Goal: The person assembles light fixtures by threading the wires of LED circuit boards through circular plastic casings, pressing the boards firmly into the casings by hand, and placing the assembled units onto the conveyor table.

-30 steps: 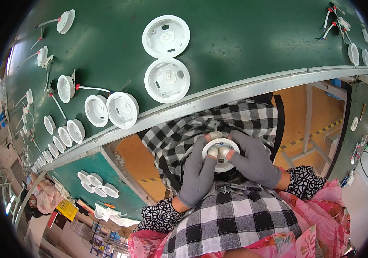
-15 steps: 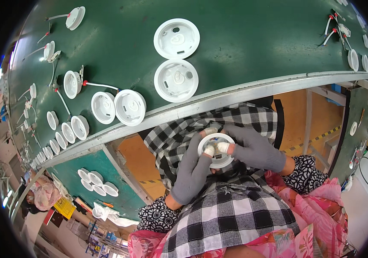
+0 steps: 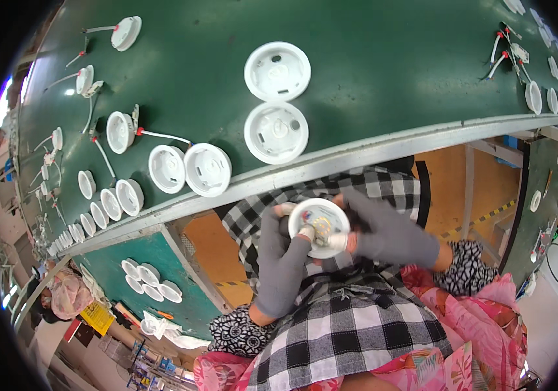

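Above my lap I hold a round white lamp housing [image 3: 298,221] between both gloved hands. Inside it sits a small round LED board [image 3: 322,227] with yellow dots, and coloured wire ends show beside it. My left hand [image 3: 283,251], in a grey glove with pale fingertip covers, grips the housing's left rim, its thumb pressing inside near the board. My right hand [image 3: 376,231] holds the right side, with its thumb also over the inside edge. The fingers under the housing are mostly hidden.
On the green bench [image 3: 383,72] two white housings [image 3: 276,132] touch each other near the metal edge [image 3: 357,151]. More housings [image 3: 208,170], some with wired drivers, line the left. Several white cups [image 3: 149,274] rest on a lower green surface. Other parts [image 3: 533,98] lie far right.
The housing has tilted and shifted slightly left in my hands, so the LED board inside shows more plainly. The bench sits a little lower and farther right in view.
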Action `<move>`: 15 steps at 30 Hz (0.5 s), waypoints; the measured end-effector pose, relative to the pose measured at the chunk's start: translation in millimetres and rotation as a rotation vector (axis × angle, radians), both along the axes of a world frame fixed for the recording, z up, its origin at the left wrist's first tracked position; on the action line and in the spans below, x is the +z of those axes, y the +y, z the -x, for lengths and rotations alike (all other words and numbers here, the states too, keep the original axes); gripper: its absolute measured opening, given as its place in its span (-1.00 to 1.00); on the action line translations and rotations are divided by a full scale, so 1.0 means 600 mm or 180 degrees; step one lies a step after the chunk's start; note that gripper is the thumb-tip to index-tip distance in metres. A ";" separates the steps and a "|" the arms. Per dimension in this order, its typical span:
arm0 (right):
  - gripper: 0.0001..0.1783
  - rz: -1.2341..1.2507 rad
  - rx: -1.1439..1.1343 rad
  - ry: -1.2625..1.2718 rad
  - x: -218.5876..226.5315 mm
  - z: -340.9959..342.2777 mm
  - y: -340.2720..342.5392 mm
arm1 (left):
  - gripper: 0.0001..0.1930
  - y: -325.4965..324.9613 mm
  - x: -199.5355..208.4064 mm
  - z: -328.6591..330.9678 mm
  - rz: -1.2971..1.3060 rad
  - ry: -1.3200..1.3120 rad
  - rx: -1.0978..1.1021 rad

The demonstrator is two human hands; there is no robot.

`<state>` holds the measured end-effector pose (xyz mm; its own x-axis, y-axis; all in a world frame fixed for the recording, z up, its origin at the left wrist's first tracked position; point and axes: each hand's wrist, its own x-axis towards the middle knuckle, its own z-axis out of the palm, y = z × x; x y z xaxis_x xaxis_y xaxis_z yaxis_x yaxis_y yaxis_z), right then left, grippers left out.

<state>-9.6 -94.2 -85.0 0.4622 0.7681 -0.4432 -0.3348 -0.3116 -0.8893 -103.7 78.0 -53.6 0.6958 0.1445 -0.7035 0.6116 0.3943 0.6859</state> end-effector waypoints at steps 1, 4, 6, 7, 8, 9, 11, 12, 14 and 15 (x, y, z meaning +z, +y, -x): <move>-0.35 0.0180 0.0112 0.0160 0.017 0.008 0.003 | -0.65 -0.010 -0.004 0.002 -0.0029 -0.0031 0.0689; -0.46 0.0295 0.0104 -0.0006 0.024 0.010 0.000 | -0.63 0.005 -0.003 0.001 -0.0263 -0.0234 0.0127; -0.51 0.0572 0.0646 0.0179 0.044 -0.035 -0.006 | -0.60 0.026 0.001 0.004 -0.0550 -0.0350 -0.0885; -0.51 0.0571 0.0631 0.0189 0.037 -0.046 -0.010 | -0.60 0.036 -0.006 0.006 -0.0547 -0.0342 -0.0902; -0.55 0.0485 0.0778 -0.0063 0.035 -0.059 -0.013 | -0.60 0.048 -0.010 0.006 -0.0924 -0.0604 -0.1296; -0.57 0.0399 0.0926 -0.0315 0.036 -0.066 -0.013 | -0.60 0.053 -0.011 0.006 -0.1300 -0.0864 -0.1687; -0.57 0.0509 0.0921 -0.0299 0.053 -0.080 -0.003 | -0.54 0.045 -0.005 -0.011 -0.1027 -0.0998 -0.1580; -0.57 0.0581 0.0848 -0.0429 0.051 -0.077 0.001 | -0.48 0.037 -0.003 -0.017 -0.0740 -0.1104 -0.1470; -0.57 0.0634 0.0780 -0.0563 0.040 -0.062 0.007 | -0.50 0.014 0.003 -0.016 -0.0412 -0.0947 -0.1215; -0.58 0.0512 0.0409 -0.0568 0.026 -0.040 0.008 | -0.52 0.006 0.008 -0.016 -0.0072 -0.0781 -0.0963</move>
